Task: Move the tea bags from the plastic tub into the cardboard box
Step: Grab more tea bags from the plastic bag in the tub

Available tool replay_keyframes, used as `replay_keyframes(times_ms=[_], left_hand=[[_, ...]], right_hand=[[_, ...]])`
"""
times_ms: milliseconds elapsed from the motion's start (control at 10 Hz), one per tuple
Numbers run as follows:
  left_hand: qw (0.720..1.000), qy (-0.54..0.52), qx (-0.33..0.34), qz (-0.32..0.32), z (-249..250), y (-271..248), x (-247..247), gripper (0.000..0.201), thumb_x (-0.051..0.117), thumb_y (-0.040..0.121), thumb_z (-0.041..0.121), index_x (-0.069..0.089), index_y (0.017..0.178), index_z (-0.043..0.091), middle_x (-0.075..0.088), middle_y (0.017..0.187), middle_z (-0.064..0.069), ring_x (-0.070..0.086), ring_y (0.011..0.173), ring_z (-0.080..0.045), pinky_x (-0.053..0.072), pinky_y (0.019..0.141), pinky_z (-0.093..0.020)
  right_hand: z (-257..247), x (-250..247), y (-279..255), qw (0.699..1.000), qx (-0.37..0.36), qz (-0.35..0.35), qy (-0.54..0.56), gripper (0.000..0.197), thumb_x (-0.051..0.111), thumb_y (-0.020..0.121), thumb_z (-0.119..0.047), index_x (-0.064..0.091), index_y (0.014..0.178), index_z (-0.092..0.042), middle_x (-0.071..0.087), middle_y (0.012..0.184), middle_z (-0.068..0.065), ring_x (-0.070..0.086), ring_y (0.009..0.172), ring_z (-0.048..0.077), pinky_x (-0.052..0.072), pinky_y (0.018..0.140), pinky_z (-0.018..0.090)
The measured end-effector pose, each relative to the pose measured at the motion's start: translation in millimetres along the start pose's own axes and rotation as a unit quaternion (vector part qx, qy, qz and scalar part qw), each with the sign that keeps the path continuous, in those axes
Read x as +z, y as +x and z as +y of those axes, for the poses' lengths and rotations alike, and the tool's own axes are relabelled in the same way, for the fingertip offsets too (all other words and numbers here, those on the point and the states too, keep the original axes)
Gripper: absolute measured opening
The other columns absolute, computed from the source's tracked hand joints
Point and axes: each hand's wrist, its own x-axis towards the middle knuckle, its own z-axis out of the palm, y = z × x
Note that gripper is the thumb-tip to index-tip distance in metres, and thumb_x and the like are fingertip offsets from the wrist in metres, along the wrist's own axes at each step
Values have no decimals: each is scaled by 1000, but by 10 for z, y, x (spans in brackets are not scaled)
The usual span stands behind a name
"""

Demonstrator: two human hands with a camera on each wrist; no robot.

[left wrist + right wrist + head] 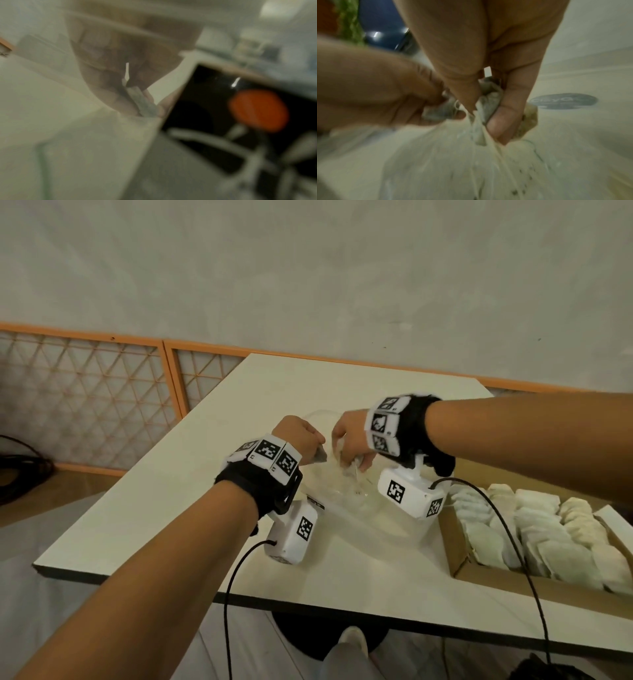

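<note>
The clear plastic tub (346,508) stands mid-table. My right hand (356,465) reaches into it, and thumb and fingers pinch a crumpled bunch of tea bags (489,100) whose strings trail down; the right hand (477,112) fills the right wrist view. Another yellowish tea bag (529,119) lies behind one finger. My left hand (317,446) is curled at the tub's left rim and pinches a flat grey tea bag (144,105); that view is blurred. The cardboard box (459,546) at the right holds rows of tea bags (534,525).
The white table (205,474) ends close to my body. An orange-framed lattice screen (102,392) stands at the left. Black cables (507,529) run from both wrist cameras, one crossing the box. A white flap (616,518) sits at the box's far right.
</note>
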Motion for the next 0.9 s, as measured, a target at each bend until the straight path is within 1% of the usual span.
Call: replay_keyframes(times_ms=[100, 200, 300, 400, 500, 600, 700, 800, 900], left_hand=[[998, -56, 1, -13, 19, 27, -8, 15, 57, 82, -8, 58, 78, 7, 55, 79, -11, 51, 77, -21, 55, 69, -30], [987, -157, 1, -13, 108, 21, -28, 19, 54, 94, 17, 57, 82, 2, 59, 80, -16, 60, 80, -30, 56, 66, -27], [975, -198, -27, -97, 218, 29, 27, 57, 46, 89, 62, 61, 98, 8, 63, 92, -11, 65, 91, -29, 55, 84, -42], [935, -306, -39, -172, 289, 17, 125, 59, 43, 88, 67, 61, 80, 12, 57, 69, -8, 60, 63, -20, 56, 76, -39], [903, -405, -55, -136, 323, 28, 159, 44, 41, 98, 47, 57, 84, 8, 58, 56, -7, 54, 51, -15, 54, 63, -28], [905, -413, -67, -81, 355, -11, 116, 25, 40, 101, 20, 47, 79, 11, 53, 50, -9, 51, 33, -14, 43, 41, -13], [900, -424, -76, -64, 320, -11, 87, 19, 41, 98, 9, 46, 80, 10, 51, 61, -8, 53, 35, -14, 33, 34, -10], [886, -451, -86, -58, 222, 48, 31, 27, 41, 100, 17, 43, 74, 10, 50, 56, -5, 53, 35, -12, 32, 31, -12], [862, -490, -102, -83, 119, 49, -51, 25, 40, 101, 21, 45, 79, 10, 49, 71, -5, 57, 43, -11, 35, 32, -12]], right_hand=[[131, -147, -112, 993, 20, 54, 101, 27, 70, 78, -2, 64, 104, -3, 65, 79, 6, 65, 57, 12, 59, 56, 27], [221, -216, -116, 974, 4, 78, 211, 39, 66, 78, 4, 57, 116, 2, 62, 98, 13, 64, 71, 20, 55, 57, 26], [118, -228, -179, 955, -25, 82, 285, 38, 57, 83, 8, 51, 121, 7, 58, 106, 18, 62, 78, 24, 57, 63, 27], [27, -229, -217, 945, -50, 47, 319, 32, 55, 85, 6, 53, 117, 11, 58, 119, 25, 61, 107, 36, 52, 92, 44], [20, -295, -355, 963, -24, 2, 270, 33, 58, 85, -1, 54, 115, 13, 54, 124, 31, 52, 119, 43, 44, 100, 51], [121, -402, -475, 961, -73, 31, 264, 41, 52, 90, 2, 44, 130, -1, 55, 125, 27, 57, 113, 41, 52, 90, 43], [220, -436, -687, 937, -64, 78, 333, 42, 39, 95, 5, 38, 134, -9, 55, 123, 23, 64, 96, 34, 56, 71, 31], [337, -192, -815, 975, -80, 38, 204, 35, 45, 97, -11, 45, 131, -12, 59, 125, 10, 63, 100, 23, 53, 78, 26], [471, 187, -803, 991, -104, -68, 41, 44, 34, 98, -41, 41, 139, -24, 53, 135, -7, 49, 123, 10, 35, 102, 19]])
